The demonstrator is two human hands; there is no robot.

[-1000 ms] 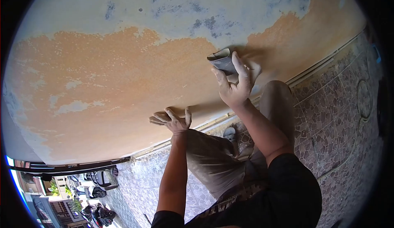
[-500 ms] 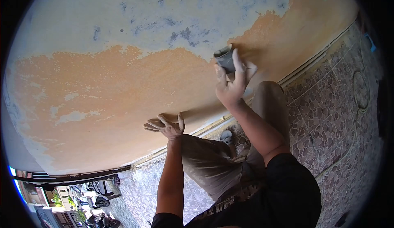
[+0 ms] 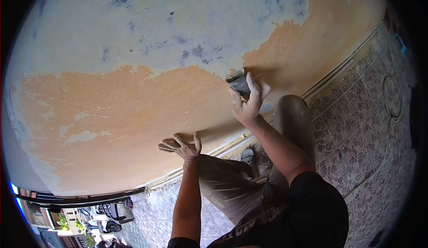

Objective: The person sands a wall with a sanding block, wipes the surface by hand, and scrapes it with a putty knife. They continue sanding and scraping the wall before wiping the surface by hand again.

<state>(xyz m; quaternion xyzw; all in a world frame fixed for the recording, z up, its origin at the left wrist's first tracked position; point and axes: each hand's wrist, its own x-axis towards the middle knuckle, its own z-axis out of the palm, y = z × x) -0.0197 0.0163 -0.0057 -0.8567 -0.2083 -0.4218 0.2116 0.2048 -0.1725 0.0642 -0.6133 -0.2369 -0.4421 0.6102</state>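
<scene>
A large wall [image 3: 133, 101] has orange paint low down and a pale, blue-stained area above. My left hand [image 3: 183, 149] rests against the orange part with its fingers spread, holding nothing. To its right, my right hand [image 3: 248, 98] grips a dark, folded piece of sandpaper [image 3: 239, 82] between thumb and fingers. That piece is at the wall, close to the border between orange and pale paint. Pale dust covers the fingers of both hands.
My bent knees are close to the wall base, with a sandalled foot [image 3: 248, 155] between them. Patterned floor tiles [image 3: 334, 136] lie at the right, with a hose [image 3: 392, 98] on them. Parked motorcycles [image 3: 104, 225] stand at the lower left. A blue object [image 3: 400, 43] is at the far right.
My right hand and the sandpaper have moved down and slightly left in the view. The view itself has shifted a little. My left hand stays spread on the wall.
</scene>
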